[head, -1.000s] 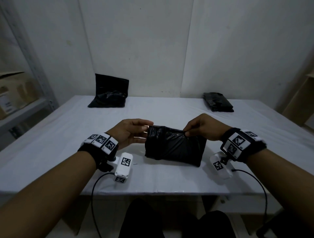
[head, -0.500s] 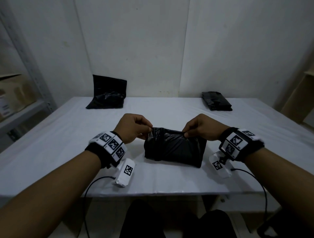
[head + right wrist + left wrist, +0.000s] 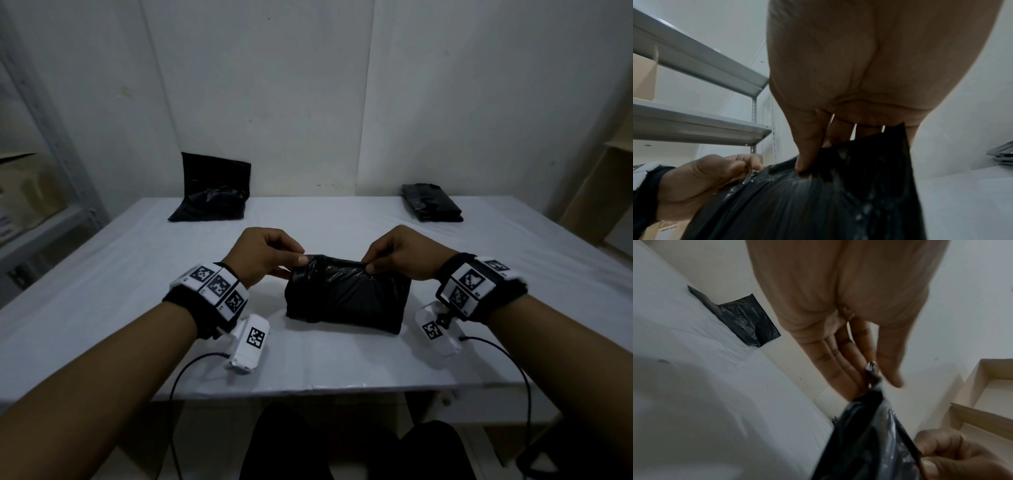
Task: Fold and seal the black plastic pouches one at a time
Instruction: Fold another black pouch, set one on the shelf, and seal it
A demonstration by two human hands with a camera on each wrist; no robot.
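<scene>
The pouch (image 3: 346,294) sits on the table (image 3: 102,281), near its front edge and between both hands. Left hand (image 3: 263,253) pinches the top left corner; right hand (image 3: 400,253) pinches the top edge further right. Each grip is closed on thin film only.

Risks, as judged:
- Slick plastic may slip from either pinch, releasing the fold.
- Uneven pull may skew the fold, leaving the seal crooked or gapped.
- Bulging contents may spring the flap open.
</scene>
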